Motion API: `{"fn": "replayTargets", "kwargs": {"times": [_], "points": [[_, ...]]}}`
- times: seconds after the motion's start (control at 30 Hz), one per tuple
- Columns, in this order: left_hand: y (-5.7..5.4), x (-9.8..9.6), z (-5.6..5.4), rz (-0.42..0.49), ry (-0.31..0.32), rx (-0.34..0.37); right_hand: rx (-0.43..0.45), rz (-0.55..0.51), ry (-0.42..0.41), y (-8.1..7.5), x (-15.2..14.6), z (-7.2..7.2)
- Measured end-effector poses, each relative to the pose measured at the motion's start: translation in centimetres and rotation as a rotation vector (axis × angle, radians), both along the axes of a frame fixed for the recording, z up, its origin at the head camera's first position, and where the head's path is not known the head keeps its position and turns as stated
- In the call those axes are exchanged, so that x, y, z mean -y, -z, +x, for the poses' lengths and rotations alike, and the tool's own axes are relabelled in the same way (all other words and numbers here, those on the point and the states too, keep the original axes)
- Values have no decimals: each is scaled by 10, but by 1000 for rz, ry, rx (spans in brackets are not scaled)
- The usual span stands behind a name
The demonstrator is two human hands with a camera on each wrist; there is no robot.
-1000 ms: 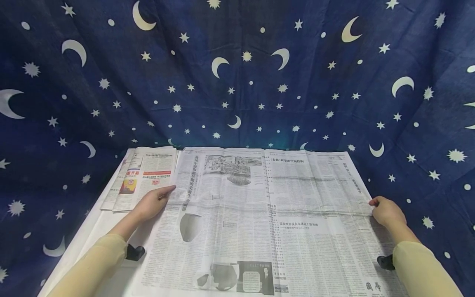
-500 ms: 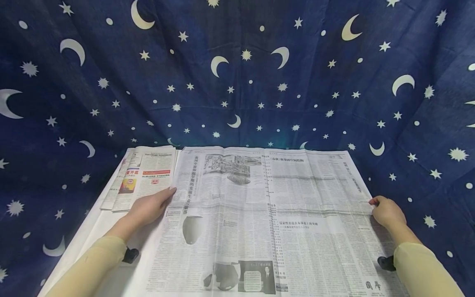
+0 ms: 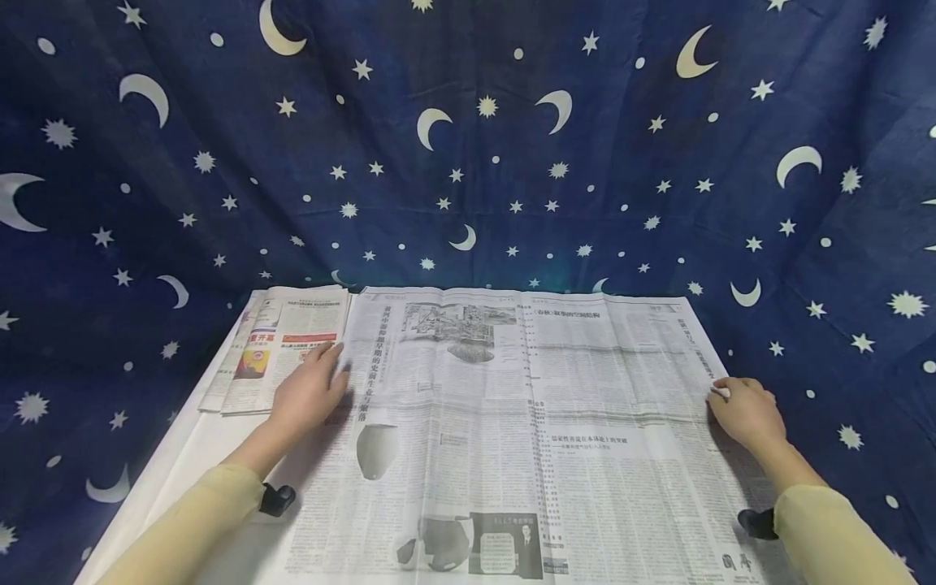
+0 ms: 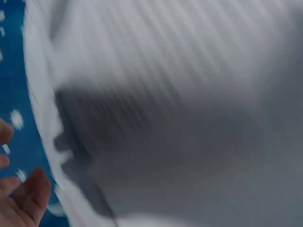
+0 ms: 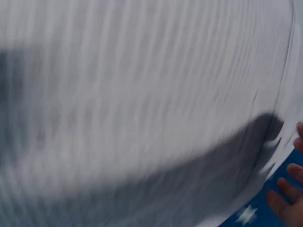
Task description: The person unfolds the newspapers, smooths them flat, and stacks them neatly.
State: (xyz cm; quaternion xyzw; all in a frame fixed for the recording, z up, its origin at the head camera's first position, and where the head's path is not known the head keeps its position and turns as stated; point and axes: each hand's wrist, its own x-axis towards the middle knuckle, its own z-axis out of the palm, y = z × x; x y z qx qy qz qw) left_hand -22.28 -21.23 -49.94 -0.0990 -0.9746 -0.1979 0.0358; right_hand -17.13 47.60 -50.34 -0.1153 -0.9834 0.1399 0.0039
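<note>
A wide newspaper sheet point(image 3: 475, 390) lies spread open, with faint creases across it and grey pictures of pots on its left half. My left hand point(image 3: 310, 394) is over its left edge, beside a stack of folded newspapers point(image 3: 256, 349). The left wrist view shows that hand's thumb and fingers point(image 4: 35, 194) apart, holding nothing. At the sheet's right edge is my right hand point(image 3: 747, 413). Its fingers point(image 5: 289, 187) look spaced and loosely bent in the right wrist view, with no paper between them. Whether its fingertips touch the sheet, I cannot tell.
A white table point(image 3: 168, 479) shows along the left. Behind and at both sides hangs a dark blue cloth point(image 3: 468, 146) printed with moons and stars. Black wrist cameras point(image 3: 278, 500) jut out below both hands.
My left hand has let go of the sheet's left edge and moved up and slightly right. The right hand has released the right edge and shifted slightly inward. The sheet stays nearly in place.
</note>
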Motion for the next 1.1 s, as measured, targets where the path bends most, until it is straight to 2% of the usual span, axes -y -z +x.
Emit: {"fn": "replayTargets", "kwargs": {"times": [0.07, 0.17, 0.27, 0.37, 0.43, 0.5, 0.7, 1.1], "points": [[-6, -21, 2, -13, 99, -46, -59, 5, -82, 1, 20, -8], [-10, -64, 6, -68, 279, -64, -88, 7, -236, 1, 60, -21], [-6, -108, 10, -161, 446, -46, -65, 13, -381, 2, 105, -31], [3, -140, 12, -258, 543, 7, -7, 9, -468, 8, 147, -36], [10, -151, 13, -315, 555, 46, 40, 0, -498, 13, 169, -38], [15, -156, 14, -350, 532, 90, 83, -1, -511, 19, 185, -39], [23, -152, 15, -352, 473, 167, 120, 49, -530, 26, 199, -37], [32, -145, 17, -397, 436, 168, 108, 99, -541, 36, 194, -38]]}}
